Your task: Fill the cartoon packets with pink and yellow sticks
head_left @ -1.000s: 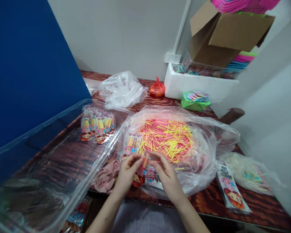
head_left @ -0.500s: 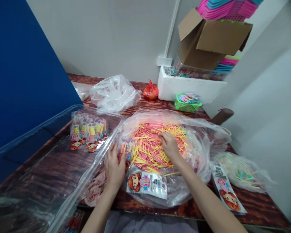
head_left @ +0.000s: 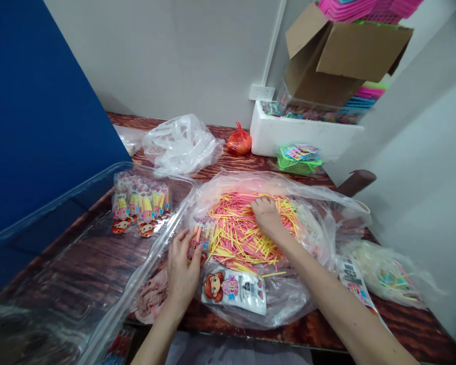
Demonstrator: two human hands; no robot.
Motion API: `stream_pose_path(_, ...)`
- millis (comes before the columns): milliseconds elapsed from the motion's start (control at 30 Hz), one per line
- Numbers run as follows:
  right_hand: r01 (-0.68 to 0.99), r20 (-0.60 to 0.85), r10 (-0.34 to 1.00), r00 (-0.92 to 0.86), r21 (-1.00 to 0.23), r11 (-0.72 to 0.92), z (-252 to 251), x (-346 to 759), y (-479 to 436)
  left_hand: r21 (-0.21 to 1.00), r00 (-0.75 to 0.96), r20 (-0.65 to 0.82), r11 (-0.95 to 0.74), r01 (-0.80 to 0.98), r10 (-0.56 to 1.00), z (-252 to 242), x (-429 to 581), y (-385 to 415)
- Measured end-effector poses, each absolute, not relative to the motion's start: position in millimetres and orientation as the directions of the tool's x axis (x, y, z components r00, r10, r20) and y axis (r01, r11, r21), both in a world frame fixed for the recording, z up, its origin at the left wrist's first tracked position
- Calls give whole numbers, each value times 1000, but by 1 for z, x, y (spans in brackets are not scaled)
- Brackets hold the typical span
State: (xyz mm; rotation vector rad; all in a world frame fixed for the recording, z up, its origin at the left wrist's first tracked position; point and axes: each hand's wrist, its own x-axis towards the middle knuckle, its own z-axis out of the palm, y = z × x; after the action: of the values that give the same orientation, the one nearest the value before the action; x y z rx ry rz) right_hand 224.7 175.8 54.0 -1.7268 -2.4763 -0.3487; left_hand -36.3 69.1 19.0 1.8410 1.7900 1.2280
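Heap of thin pink and yellow sticks (head_left: 235, 223) lay in the spread-open clear plastic bag (head_left: 285, 301) and served as the landmark. Right hand (head_left: 268, 218) was on top of the heap, fingers bent down at the sticks; couldn't tell whether it had pinched any. Left hand (head_left: 183, 268) was at the heap's left edge, fingers loosely spread, fingertips at the clear printed packets with sticks inside (head_left: 199, 233); no firm grip visible. Done so far, by the look of it: those packets, plus a cluster of stick-filled printed packets (head_left: 146, 205) in the large clear plastic tray (head_left: 99, 263), left of the heap. Left over: the heap itself, large, and the flat silver-and-white printed pouch (head_left: 235, 291) just in front of it, seemingly unfilled. More flat printed pouches (head_left: 355, 281) lay to the heap's right, partly behind the right forearm. Judged part-way, plenty of sticks remaining; exact packet count unclear because they overlapped.
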Motion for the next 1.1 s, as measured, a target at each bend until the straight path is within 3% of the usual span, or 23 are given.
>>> stream_pose_path(267, 926, 262, 888, -377, 100, 364, 64, 240, 170, 689, -100, 394, -221, 691, 914, 28, -26, 64)
stream_pose_path(333, 933, 340, 875, -343, 21, 358, 69, 244, 168, 672, -90, 404, -228, 704, 910, 31, -23, 62)
stream_pose_path(400, 917, 428, 868, -251, -181, 355, 74, 247, 163, 652, -77, 421, -243, 718, 904, 35, -21, 60)
stream_pose_path(467, 805, 441, 891, -108, -487, 338, 77, 245, 150, 638, -59, 436, -263, 724, 898, 38, -17, 58)
stream_pose_path(567, 439, 291, 955, 52, -866, 240, 74, 233, 117, 652, -25, 439, -300, 696, 898, 43, -9, 53)
stream_pose_path(633, 216, 148, 988, 41, -967, 136, 63, 218, 88, 687, 12, 419, -326, 649, 908, 45, -1, 47)
stream_pose_path(700, 91, 33, 999, 9, -995, 32, 46, 200, 58, 720, 70, 392, -353, 597, 917, 48, 9, 38)
stream_pose_path(767, 78, -11, 999, 33, -997, -14, 27, 184, 32, 723, 151, 383, -397, 565, 911, 48, 20, 29)
stream_pose_path(967, 91, 122, 991, 53, -989, 117, -7, 166, -7, 694, 570, 289, -578, 429, 769, 34, 37, 11)
stream_pose_path(1033, 110, 81, 995, 62, -991, 74, -9, 169, -9, 757, 508, 284, -515, 401, 813, 27, 35, 10)
stream_pose_path(1100, 119, 35, 995, 90, -993, 24, -9, 175, -9, 832, 338, 272, -397, 388, 901, 21, 33, 12)
